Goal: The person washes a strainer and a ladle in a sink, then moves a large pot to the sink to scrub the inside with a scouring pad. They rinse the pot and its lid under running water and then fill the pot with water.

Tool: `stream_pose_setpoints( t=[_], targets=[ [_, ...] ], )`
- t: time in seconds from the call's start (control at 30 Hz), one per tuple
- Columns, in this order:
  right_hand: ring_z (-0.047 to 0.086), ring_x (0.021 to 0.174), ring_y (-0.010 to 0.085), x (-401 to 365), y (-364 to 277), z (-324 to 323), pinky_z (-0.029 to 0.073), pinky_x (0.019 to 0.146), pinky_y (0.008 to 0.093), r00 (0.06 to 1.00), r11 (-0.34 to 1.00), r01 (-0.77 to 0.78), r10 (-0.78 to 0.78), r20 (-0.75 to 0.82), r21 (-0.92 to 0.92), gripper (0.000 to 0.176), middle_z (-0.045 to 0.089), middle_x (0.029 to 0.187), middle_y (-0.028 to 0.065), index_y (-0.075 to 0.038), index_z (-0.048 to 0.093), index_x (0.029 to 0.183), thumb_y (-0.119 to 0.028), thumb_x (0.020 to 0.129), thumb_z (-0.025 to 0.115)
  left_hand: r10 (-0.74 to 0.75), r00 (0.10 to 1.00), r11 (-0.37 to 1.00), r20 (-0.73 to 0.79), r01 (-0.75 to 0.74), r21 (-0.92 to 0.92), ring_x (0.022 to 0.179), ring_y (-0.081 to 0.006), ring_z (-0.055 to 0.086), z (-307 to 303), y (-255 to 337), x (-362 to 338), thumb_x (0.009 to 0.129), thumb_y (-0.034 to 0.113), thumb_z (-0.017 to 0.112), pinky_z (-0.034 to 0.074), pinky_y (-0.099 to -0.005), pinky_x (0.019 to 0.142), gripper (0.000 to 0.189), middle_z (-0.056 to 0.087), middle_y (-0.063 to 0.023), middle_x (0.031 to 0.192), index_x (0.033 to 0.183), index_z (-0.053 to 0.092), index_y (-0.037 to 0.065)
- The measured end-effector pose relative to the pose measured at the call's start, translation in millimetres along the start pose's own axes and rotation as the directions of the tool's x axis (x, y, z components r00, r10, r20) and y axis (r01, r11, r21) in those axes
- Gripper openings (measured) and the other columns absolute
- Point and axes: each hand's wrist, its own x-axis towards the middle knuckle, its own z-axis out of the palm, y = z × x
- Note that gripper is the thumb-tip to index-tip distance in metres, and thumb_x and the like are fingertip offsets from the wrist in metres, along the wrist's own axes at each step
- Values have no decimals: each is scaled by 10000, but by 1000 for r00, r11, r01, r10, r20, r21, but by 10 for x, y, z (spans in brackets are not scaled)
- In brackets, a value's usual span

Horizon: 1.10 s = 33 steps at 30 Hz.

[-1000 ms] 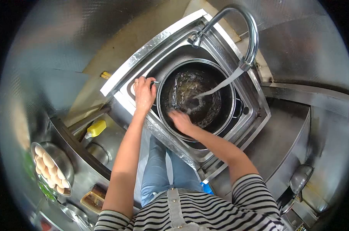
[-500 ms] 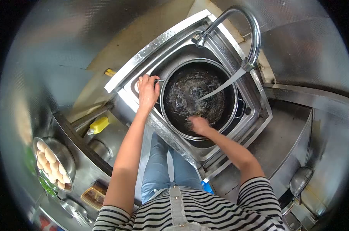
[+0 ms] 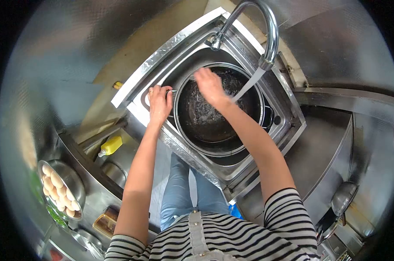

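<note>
While the left hand [image 3: 161, 103] has its fingers curled at the near handle [image 3: 174, 91], the right hand [image 3: 209, 85] is above the pot [image 3: 254, 124], beside its far rim, fingers stretched out and holding nothing visible. Whether those fingertips touch the rim I cannot tell. The pot sits in the sink [image 3: 175, 77], just right of the left hand's grip. To the right hand's right, the faucet [image 3: 273, 37] sends a stream [image 3: 250, 85] into the pot.
</note>
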Motion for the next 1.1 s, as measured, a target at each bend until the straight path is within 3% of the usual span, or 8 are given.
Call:
stream_pose_setpoints(
  t=[0.27, 0.37, 0.53, 0.67, 0.73, 0.87, 0.97, 1.1],
  targets=[
    [574, 702, 305, -837, 1076, -554, 468, 572, 399, 883, 868, -328, 422, 205, -372, 173, 535, 768, 149, -31, 495, 853, -54, 681, 507, 25, 1000, 999, -8, -25, 43, 806, -291, 434, 5, -12, -11, 753, 114, 536, 344, -387, 711, 122, 462, -120, 807, 851, 586, 60],
    [602, 681, 295, -1454, 632, -915, 484, 569, 406, 522, 710, -519, 704, 481, -477, 200, 587, 745, 163, -31, 533, 774, -139, 621, 601, 21, 999, 999, -33, -19, 41, 816, -298, 436, 22, -15, -16, 758, 117, 532, 347, -396, 725, 119, 461, -124, 811, 847, 586, 59],
    [584, 779, 346, -1570, -636, -366, 464, 716, 428, 278, 683, -707, 509, 815, -186, 284, 595, 802, 209, -8, 612, 787, -249, 637, 586, 14, 999, 1000, -32, -13, 18, 824, -311, 441, 37, -16, -14, 761, 123, 531, 350, -409, 729, 109, 466, -126, 806, 838, 587, 69],
    [562, 801, 373, -1071, -1034, 407, 446, 715, 441, 607, 477, -794, 611, 507, 377, 300, 575, 830, 240, -24, 591, 848, -289, 713, 561, 51, 997, 998, -56, -50, 35, 806, -317, 448, 61, -42, -11, 757, 124, 536, 353, -414, 722, 102, 475, -125, 794, 828, 587, 72],
    [563, 818, 354, -1027, -717, 177, 454, 715, 427, 661, 618, -684, 300, 688, 388, 286, 578, 853, 227, -30, 602, 839, -282, 706, 569, 64, 997, 997, -45, -61, 50, 798, -320, 451, 44, -15, -13, 756, 124, 536, 355, -410, 721, 100, 477, -122, 794, 826, 588, 75],
    [551, 848, 268, -1917, 109, -432, 467, 680, 385, 595, 891, -231, 448, 667, -392, 180, 567, 873, 118, -81, 637, 726, -230, 629, 605, 55, 997, 998, -61, -53, 40, 802, -320, 456, 9, 14, -20, 755, 130, 536, 358, -410, 730, 114, 481, -119, 795, 836, 590, 72],
    [512, 830, 302, -1861, 579, -1088, 435, 707, 382, 782, 820, -458, 555, 284, -343, 168, 508, 880, 132, -53, 619, 694, -212, 641, 623, 101, 990, 991, -97, -92, 97, 799, -299, 459, 35, -24, -20, 773, 151, 533, 358, -394, 713, 142, 489, -123, 796, 867, 589, 61],
    [530, 828, 280, -1973, 1004, -1102, 427, 710, 349, 601, 594, -772, 798, 46, -228, 217, 533, 865, 150, -30, 614, 756, -234, 683, 632, 86, 991, 982, -103, -67, 176, 821, -299, 477, 46, 7, -58, 780, 181, 526, 370, -401, 714, 175, 519, -120, 816, 885, 583, 53]
  ],
)
